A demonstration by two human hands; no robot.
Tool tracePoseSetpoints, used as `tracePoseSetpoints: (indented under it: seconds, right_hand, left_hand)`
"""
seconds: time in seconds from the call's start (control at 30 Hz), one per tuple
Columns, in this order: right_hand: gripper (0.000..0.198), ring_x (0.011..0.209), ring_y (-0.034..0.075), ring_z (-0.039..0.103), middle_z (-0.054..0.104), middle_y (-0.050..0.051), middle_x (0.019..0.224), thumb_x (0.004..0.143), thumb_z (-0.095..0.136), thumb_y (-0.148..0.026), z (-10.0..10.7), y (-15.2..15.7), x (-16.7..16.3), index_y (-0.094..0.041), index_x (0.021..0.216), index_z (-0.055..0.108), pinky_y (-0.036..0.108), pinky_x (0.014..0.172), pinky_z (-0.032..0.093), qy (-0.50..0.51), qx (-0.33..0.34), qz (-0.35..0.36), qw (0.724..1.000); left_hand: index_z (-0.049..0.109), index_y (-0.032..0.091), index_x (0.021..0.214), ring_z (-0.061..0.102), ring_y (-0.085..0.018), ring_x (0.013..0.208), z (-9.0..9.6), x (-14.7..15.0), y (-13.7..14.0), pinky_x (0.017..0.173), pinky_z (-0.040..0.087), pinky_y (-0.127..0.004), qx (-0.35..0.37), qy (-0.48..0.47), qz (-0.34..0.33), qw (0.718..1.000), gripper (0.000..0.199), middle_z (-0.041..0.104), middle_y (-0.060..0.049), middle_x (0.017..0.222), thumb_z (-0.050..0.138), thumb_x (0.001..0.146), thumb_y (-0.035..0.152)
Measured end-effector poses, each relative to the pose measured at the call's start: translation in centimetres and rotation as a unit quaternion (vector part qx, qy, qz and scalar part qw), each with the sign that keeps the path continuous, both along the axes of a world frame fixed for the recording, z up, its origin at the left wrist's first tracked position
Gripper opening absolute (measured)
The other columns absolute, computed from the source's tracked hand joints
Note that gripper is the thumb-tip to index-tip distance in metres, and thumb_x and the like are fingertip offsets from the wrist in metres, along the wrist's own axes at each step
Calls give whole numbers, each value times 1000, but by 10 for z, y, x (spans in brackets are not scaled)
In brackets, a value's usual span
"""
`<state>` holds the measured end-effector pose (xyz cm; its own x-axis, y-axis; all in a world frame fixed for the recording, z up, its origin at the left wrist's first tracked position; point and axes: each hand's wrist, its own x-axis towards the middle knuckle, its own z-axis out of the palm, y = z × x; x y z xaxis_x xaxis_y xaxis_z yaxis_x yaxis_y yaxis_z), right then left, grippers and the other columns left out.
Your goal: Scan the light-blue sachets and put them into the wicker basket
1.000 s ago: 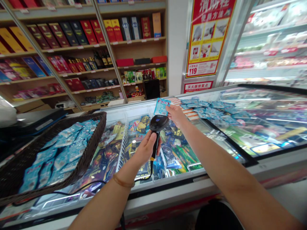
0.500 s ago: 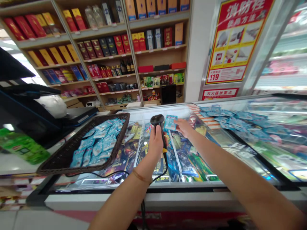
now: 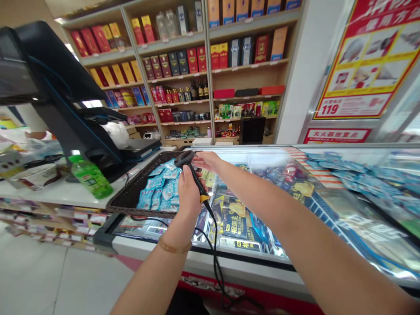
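Observation:
My left hand (image 3: 189,192) is wrapped round the handle of a black barcode scanner (image 3: 184,158), its head tilted over the basket's right side. A black cable runs down from the yellow-banded handle end. My right hand (image 3: 206,161) reaches across to the far right rim of the brown woven basket (image 3: 131,192), just behind the scanner. Its fingers point left and look stretched out; the scanner partly hides the tips, and no packet shows in them. Several small blue packets (image 3: 157,186) lie heaped in the basket.
The basket rests on a glass-topped freezer (image 3: 236,218) with packaged goods inside. More blue packets (image 3: 357,168) are spread on the glass at right. To the left stand a green bottle (image 3: 92,177) and a black checkout terminal (image 3: 68,96). Shelves of boxes (image 3: 193,61) line the back.
Both hands and the scanner have moved left toward the basket. The blue packet pinched in my right hand before no longer shows there. The view has turned left.

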<state>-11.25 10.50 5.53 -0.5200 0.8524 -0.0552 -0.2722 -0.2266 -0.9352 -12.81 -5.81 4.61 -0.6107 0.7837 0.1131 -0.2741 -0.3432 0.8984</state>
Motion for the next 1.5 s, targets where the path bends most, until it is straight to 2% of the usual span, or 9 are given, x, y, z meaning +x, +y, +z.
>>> tracePoseSetpoints:
  seconds: [0.23, 0.43, 0.57, 0.83, 0.9, 1.03, 1.13, 1.27, 1.5]
  right_hand:
    - [16, 73, 12, 70, 70, 3, 82, 92, 62, -3, -4, 1, -5, -19, 92, 60, 29, 84, 59, 22, -27, -27, 999]
    - [15, 74, 12, 69, 71, 3, 80, 93, 60, -4, -23, 14, 62, -17, 88, 66, 29, 89, 59, -2, -10, -87, 996]
    - [13, 81, 14, 71, 73, 2, 81, 91, 62, -9, -50, 31, 134, -20, 86, 69, 33, 91, 60, -118, 49, -181, 975]
    - [35, 126, 25, 64, 72, 12, 128, 86, 55, -11, -94, 58, 328, -18, 114, 74, 38, 114, 46, -394, 165, -384, 819]
    - [40, 137, 28, 56, 65, 15, 141, 91, 54, -17, -101, 54, 369, -19, 127, 70, 39, 117, 42, -516, 226, -384, 732]
    - [69, 157, 41, 27, 33, 28, 167, 98, 52, -40, -116, 41, 419, -6, 157, 42, 56, 126, 24, -672, 108, -429, 594]
    - [80, 159, 44, 21, 25, 31, 169, 100, 43, -56, -123, 34, 431, -2, 159, 38, 61, 123, 25, -710, 43, -395, 581]
    - [78, 155, 45, 29, 32, 30, 166, 101, 39, -61, -120, 27, 432, -4, 154, 47, 59, 120, 30, -735, 66, -354, 575]
    - [58, 142, 38, 51, 57, 32, 145, 106, 36, -40, -117, 26, 423, 0, 140, 60, 48, 114, 40, -761, 144, -296, 560]
  left_hand:
    - [51, 21, 88, 50, -9, 44, -7, -7, 5, 43, 43, -23, 2, -2, 22, 1000, 55, 56, 5, 63, 58, 86, 76]
    - [51, 22, 91, 52, -8, 45, -15, 22, 21, 42, 41, -21, 6, -11, -17, 1000, 51, 58, 6, 66, 61, 87, 71]
    - [51, 22, 90, 52, -8, 44, -23, 58, 39, 41, 41, -20, -8, -14, -65, 998, 47, 58, 5, 65, 61, 89, 67]
    - [51, 23, 88, 51, -9, 43, -61, 121, 67, 40, 40, -23, -15, 56, -183, 981, 54, 59, 4, 70, 63, 83, 75]
    - [52, 23, 88, 49, -9, 42, -72, 122, 67, 39, 39, -24, -21, 93, -212, 973, 56, 59, 4, 69, 65, 82, 77]
    - [54, 24, 93, 55, -11, 48, -82, 118, 62, 42, 42, -24, -32, 95, -232, 967, 55, 62, 2, 72, 66, 81, 76]
    - [56, 24, 97, 60, -15, 51, -79, 117, 59, 42, 42, -24, -47, 90, -234, 967, 54, 62, 2, 69, 65, 83, 76]
    - [56, 24, 97, 61, -16, 51, -76, 118, 57, 41, 43, -25, -46, 96, -232, 967, 55, 61, 1, 66, 64, 82, 77]
    - [55, 23, 89, 58, -14, 48, -77, 116, 55, 40, 42, -24, -48, 97, -239, 965, 57, 58, 2, 62, 62, 82, 80]
